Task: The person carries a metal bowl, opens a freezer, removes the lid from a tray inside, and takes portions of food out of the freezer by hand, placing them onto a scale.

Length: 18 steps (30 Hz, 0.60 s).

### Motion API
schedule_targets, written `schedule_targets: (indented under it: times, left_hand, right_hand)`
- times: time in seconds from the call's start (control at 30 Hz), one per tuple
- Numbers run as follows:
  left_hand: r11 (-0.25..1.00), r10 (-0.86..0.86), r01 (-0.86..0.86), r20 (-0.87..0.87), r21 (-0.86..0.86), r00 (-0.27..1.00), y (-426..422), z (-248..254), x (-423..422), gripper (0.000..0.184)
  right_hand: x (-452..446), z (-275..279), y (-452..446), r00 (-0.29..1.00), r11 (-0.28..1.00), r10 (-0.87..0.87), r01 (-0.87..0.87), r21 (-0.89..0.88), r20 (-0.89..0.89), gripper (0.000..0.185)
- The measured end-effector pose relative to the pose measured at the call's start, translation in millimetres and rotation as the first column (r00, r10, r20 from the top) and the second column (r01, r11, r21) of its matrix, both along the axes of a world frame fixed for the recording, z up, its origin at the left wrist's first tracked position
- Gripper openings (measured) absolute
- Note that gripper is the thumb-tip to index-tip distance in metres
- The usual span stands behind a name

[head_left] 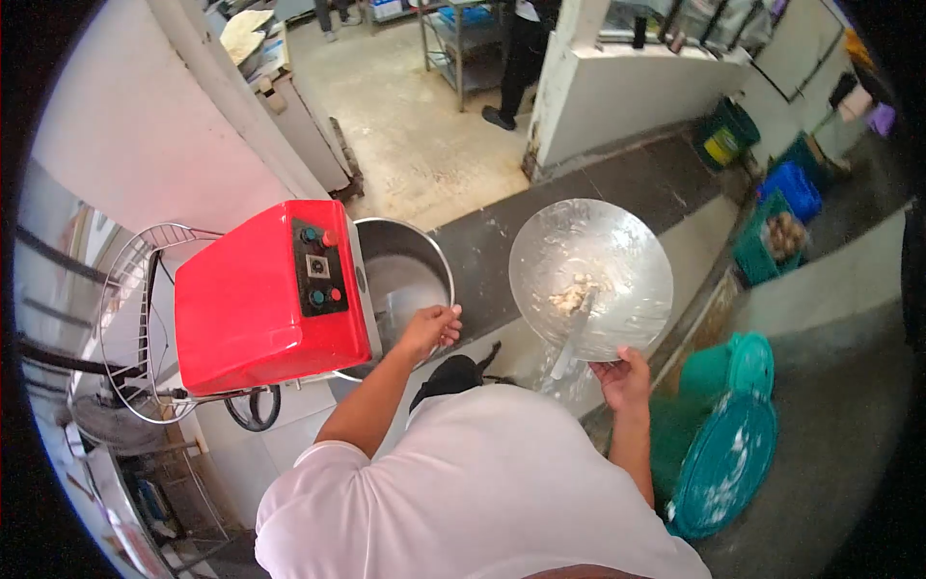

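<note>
Beside the red dough mixer (246, 299), my left hand (431, 330) is closed with its fingers curled at the near right rim of the steel mixing bowl (450, 273). The inside of that bowl is partly hidden by the mixer's red housing. My right hand (624, 378) grips the near edge of a wide, shallow metal bowl (632, 256), held tilted out to the right. Pale, lumpy dough scraps (576, 292) and whitish smears lie in it. A flat-bladed spatula (573, 343) rests among the scraps, its handle over the bowl's near edge.
A wire guard (130, 318) stands out from the mixer's left side. Green lidded tubs (723, 463) stand at my right. Farther right are a green crate (762, 241) and a blue container (796, 188). Another person's leg (521, 72) shows beyond the doorway, near a metal rack (461, 58).
</note>
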<state>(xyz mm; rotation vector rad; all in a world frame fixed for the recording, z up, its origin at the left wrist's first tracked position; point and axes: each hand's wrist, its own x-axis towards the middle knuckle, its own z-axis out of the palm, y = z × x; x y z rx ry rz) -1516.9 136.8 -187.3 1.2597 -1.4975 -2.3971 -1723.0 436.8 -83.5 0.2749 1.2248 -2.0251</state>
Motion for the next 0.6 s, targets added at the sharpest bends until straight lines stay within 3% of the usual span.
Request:
schedule_targets:
  times: [0.13, 0.27, 0.37, 0.5, 0.6]
  left_hand:
    - [0.987, 0.1, -0.095, -0.038, 0.129, 0.994, -8.9, 21.3, -31.4, 0.046]
    - [0.98, 0.149, -0.121, -0.179, 0.158, 0.972, -48.6, 25.0, -72.8, 0.057]
    - [0.938, 0.252, -0.142, -0.341, 0.316, 0.906, -87.2, 23.3, -106.2, 0.068]
    - [0.924, 0.257, -0.071, -0.473, 0.376, 0.843, -132.3, 29.6, -148.6, 0.067]
    - [0.926, 0.305, -0.126, -0.506, 0.356, 0.807, -155.6, 46.0, -171.2, 0.068]
  right_hand:
    - [-46.8, 4.6, -66.8, 0.995, 0.996, 0.078, -0.077, -0.036, 0.056, 0.042]
    - [-88.1, -4.1, -130.8, 0.974, 0.977, 0.213, -0.214, 0.001, 0.082, 0.042]
    - [-115.7, 6.7, -177.8, 0.953, 0.954, 0.295, -0.298, 0.033, 0.075, 0.044]
    - [-155.8, 4.8, -229.6, 0.917, 0.915, 0.393, -0.398, 0.068, 0.071, 0.047]
    - [-182.0, 3.1, -268.8, 0.882, 0.879, 0.469, -0.472, 0.065, 0.055, 0.049]
